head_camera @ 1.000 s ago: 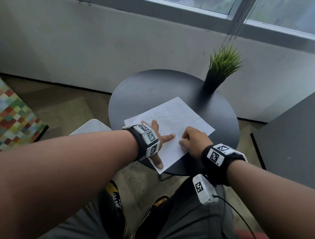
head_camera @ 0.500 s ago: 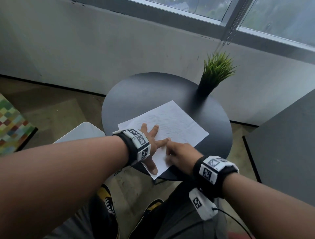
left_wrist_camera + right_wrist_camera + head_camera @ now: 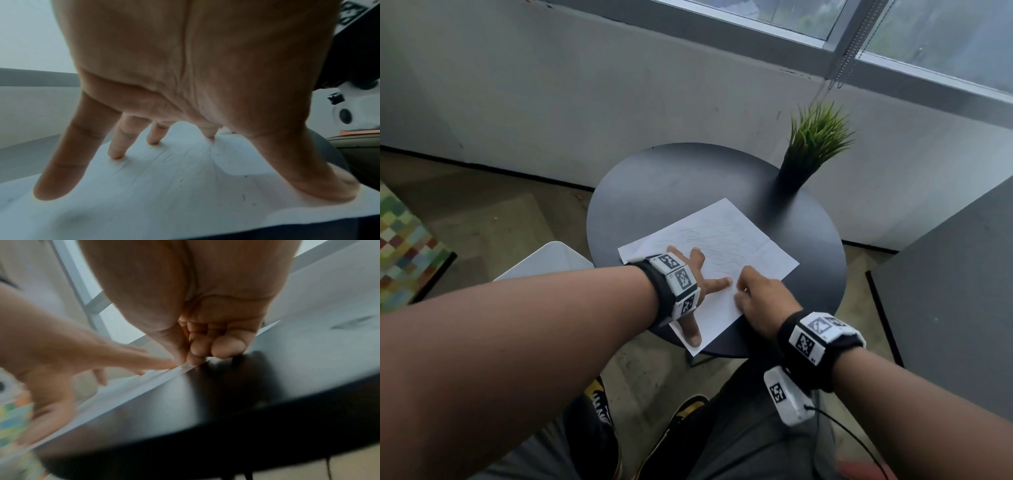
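Note:
A white sheet of paper with faint creases lies on a round black table, its near corner past the table's edge. My left hand rests flat on the paper's near-left part with fingers spread; the left wrist view shows the fingertips and thumb pressing the paper. My right hand sits at the sheet's near-right edge, close to the left index finger. Its fingers are curled, and in the right wrist view the thumb and fingertips pinch the paper edge.
A green grass-like plant in a black pot stands at the table's far right. A white stool is left of the table, a checkered patterned thing is on the floor far left, and a grey block is at right. My legs and shoes are below.
My right hand has slid left along the paper's near edge, ending close to the left index finger. My left hand stays spread on the sheet. The head view shifted.

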A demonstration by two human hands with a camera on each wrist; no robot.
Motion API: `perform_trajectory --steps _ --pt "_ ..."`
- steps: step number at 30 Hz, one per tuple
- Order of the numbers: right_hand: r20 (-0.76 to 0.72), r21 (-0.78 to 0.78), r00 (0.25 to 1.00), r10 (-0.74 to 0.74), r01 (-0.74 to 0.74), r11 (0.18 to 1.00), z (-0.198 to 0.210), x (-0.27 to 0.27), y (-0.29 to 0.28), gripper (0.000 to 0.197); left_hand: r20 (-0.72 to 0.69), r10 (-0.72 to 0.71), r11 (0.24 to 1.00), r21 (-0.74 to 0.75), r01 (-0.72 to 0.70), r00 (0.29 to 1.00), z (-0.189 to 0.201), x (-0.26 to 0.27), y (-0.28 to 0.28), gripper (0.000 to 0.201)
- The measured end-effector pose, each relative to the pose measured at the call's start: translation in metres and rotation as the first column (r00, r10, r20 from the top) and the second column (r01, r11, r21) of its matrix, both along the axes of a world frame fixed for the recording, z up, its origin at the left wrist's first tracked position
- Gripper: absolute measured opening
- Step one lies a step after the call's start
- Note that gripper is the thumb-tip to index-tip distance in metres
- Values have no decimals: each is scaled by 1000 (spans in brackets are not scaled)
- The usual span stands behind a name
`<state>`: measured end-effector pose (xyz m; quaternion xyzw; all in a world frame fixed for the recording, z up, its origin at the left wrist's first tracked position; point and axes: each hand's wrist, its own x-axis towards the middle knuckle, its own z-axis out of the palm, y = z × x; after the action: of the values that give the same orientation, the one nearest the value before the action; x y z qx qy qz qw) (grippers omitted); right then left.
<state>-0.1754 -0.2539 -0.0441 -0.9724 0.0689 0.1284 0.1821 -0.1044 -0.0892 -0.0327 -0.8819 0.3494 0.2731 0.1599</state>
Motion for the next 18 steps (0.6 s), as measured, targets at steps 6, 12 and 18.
perform_trajectory --steps 6,12,18 --pt "-31 -23 998 48 -49 999 6 1 -9 8 -7 5 1000 17 -5 1000 3 -3 -4 131" --pt "-71 21 959 275 -274 961 -1 -21 8 10 -22 26 1000 10 -26 999 4 -3 -2 130" --pt "-2 -87 1000 -15 14 996 9 5 -26 8 -25 35 999 2 -35 999 7 -4 -4 130"
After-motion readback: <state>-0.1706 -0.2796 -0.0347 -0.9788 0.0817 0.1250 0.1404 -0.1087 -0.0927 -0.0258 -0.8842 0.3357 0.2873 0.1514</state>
